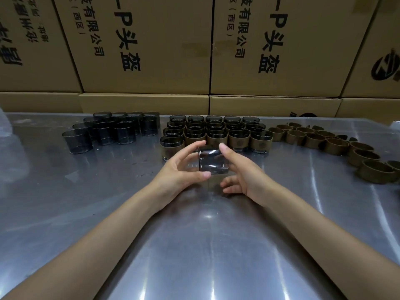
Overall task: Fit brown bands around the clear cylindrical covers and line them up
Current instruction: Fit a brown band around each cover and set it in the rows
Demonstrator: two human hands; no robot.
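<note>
Both hands hold one smoky clear cover on its side over the shiny steel table. The left hand curls finger and thumb round it; the right hand seems to pinch its far end, though the lower fingers hang loose. Banded covers stand in rows at twelve o'clock, bare covers at ten, brown bands at two, cardboard boxes behind.

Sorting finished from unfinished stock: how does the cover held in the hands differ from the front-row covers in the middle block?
The held cover is bare; the front-row covers each wear a brown band. The held cover lies tilted between the left hand and right hand; the front-row covers stand upright on the table. Both are smoky clear cylinders.
</note>
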